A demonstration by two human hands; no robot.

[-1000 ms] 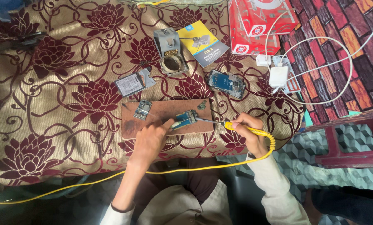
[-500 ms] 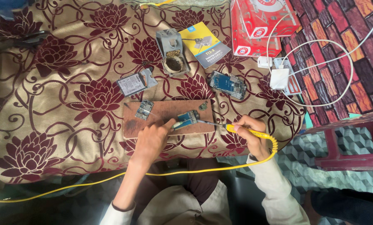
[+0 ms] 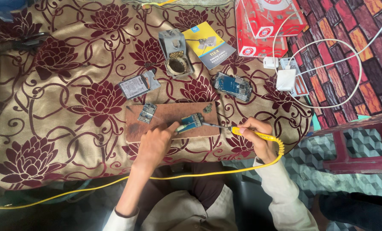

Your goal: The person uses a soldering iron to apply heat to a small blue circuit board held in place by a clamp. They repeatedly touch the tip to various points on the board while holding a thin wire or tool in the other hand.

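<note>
My right hand point(image 3: 256, 137) grips a yellow-handled soldering iron point(image 3: 250, 132), its metal tip touching a small blue circuit board point(image 3: 192, 121). My left hand point(image 3: 154, 144) presses on that board's left end with its fingertips. The board lies on a brown wooden block point(image 3: 169, 114), with another small grey circuit piece point(image 3: 147, 112) at the block's left end and a tiny part point(image 3: 207, 108) at its upper right. The iron's yellow cord point(image 3: 191, 175) runs under my arms toward the left.
A floral cloth point(image 3: 63, 85) covers the table. On it lie a soldering iron stand point(image 3: 175, 53), a yellow and blue booklet point(image 3: 208, 44), an opened phone point(image 3: 232, 86), a phone part point(image 3: 136, 86), a red box point(image 3: 265, 21) and a white charger with cable point(image 3: 286, 79). A red stool point(image 3: 357, 149) stands right.
Both hands stay in nearly the same place; the iron's tip stays on the blue board. The view has shifted only slightly.
</note>
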